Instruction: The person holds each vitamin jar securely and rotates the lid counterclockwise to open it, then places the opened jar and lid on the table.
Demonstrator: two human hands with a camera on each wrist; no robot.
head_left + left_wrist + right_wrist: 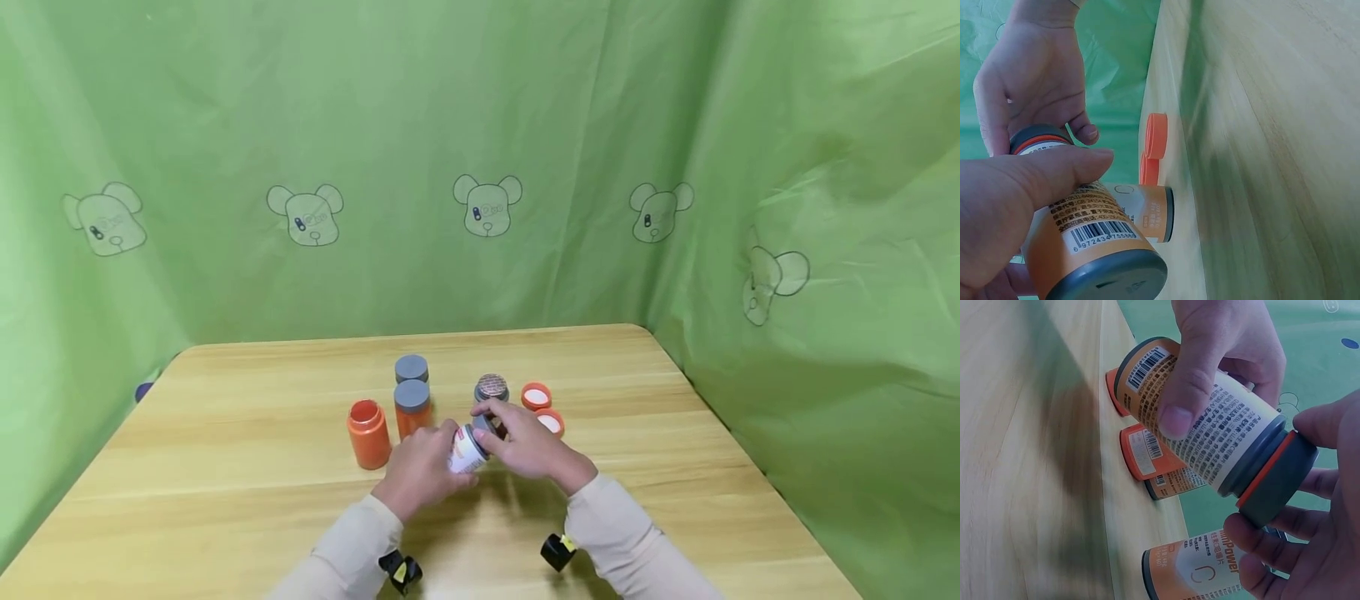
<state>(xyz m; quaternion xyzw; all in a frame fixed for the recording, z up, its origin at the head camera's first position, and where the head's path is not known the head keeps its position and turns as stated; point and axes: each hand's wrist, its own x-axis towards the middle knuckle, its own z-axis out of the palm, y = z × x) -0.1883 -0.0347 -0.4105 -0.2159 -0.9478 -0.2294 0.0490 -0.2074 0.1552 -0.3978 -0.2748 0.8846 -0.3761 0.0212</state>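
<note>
Over the wooden counter (pixel 247 467), the left grip (pixel 426 467) clasps a cylindrical orange-and-white bottle (pixel 1225 434); the right grip (pixel 531 443) pinches its grey cap (pixel 1283 481).

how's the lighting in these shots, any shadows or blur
Head view: bright, soft shadows on the table, small print on the held bottle too tiny to read; left wrist view: dimmer, a dark shadow band across the table, barcode fairly sharp; right wrist view: also dim, broad soft-edged shadow on the table.
</note>
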